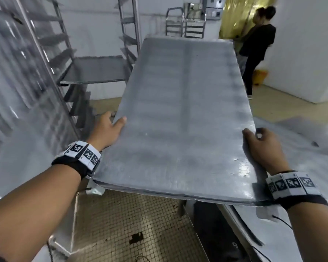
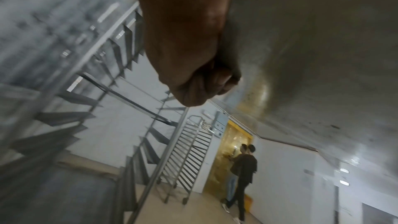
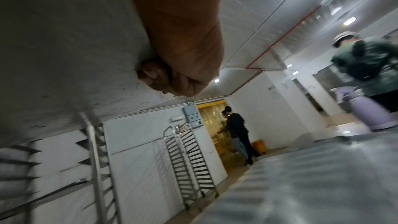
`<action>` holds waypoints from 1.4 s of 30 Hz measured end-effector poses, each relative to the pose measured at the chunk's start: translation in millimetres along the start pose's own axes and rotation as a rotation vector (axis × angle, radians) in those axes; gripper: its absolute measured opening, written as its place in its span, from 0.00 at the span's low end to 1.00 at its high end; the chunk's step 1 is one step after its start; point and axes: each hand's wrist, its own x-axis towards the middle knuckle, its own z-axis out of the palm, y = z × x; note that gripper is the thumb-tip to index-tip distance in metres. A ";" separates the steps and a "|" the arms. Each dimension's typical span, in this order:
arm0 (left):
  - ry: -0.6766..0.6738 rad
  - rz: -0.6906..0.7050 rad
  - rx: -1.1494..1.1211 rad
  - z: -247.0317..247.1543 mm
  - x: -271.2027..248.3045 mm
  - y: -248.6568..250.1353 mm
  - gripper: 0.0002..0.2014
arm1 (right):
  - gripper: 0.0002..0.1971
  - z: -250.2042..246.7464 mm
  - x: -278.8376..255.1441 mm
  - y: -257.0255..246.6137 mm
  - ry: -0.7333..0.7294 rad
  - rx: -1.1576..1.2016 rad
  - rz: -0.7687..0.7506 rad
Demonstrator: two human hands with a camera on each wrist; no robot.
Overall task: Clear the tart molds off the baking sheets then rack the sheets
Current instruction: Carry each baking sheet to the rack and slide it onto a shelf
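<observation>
Hands hold one big metal baking sheet (image 1: pixel 182 114) in the air, one on each long edge near the end closest to the person. The left hand (image 1: pixel 107 132) has its thumb lying on the top face and its fingers (image 2: pixel 206 81) curled under the edge, so that grip is closed on the sheet. The right hand (image 1: pixel 261 148) does the same on the other edge, thumb on top, fingers (image 3: pixel 155 72) curled up against the underside, its grip closed on the sheet too. The sheet's top is bare grey metal, scuffed and shiny near the right corner, and it tilts a little, the far end reaching out over the floor (image 1: pixel 133 220).

To the left stands a tall metal rack (image 1: pixel 51 44) with angled side runners. Another sheet (image 1: pixel 95 72) already sits on one pair of runners, about level with the far end of the held one. The held sheet is not touching the rack. Under the right forearm is a steel desk (image 1: pixel 301 140), blurred by motion. Further back two more racks (image 1: pixel 186 23) stand against the white wall, empty as far as can be seen. A person in black (image 1: pixel 257 44) stands by a yellow strip curtain (image 1: pixel 239 14), well apart from the work. The right wrist view shows another person (image 3: pixel 370 60) beyond the desk, too blurred to say more.
</observation>
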 end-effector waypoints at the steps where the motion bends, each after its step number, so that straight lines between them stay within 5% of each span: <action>1: 0.039 -0.011 0.008 -9.5 -8.8 -2.3 0.14 | 0.28 6.8 6.5 -6.5 -0.026 0.015 -0.032; 6: 0.168 -0.160 0.040 -52.0 -61.6 -18.9 0.28 | 0.29 38.6 28.1 -28.1 -0.166 0.046 -0.176; 15: 0.349 -0.414 0.139 -92.0 -174.4 -45.5 0.21 | 0.31 98.3 2.0 -49.5 -0.450 0.118 -0.310; 23: 0.340 -0.514 0.227 -90.8 -224.1 -89.2 0.15 | 0.24 146.5 -25.4 -33.7 -0.583 0.060 -0.341; 30: 0.248 -0.531 0.240 -93.8 -199.1 -120.3 0.17 | 0.27 180.5 -21.3 -35.2 -0.581 -0.003 -0.331; 42: 0.180 -0.513 0.230 -129.8 -83.7 -183.7 0.22 | 0.24 251.5 4.2 -103.3 -0.515 -0.003 -0.297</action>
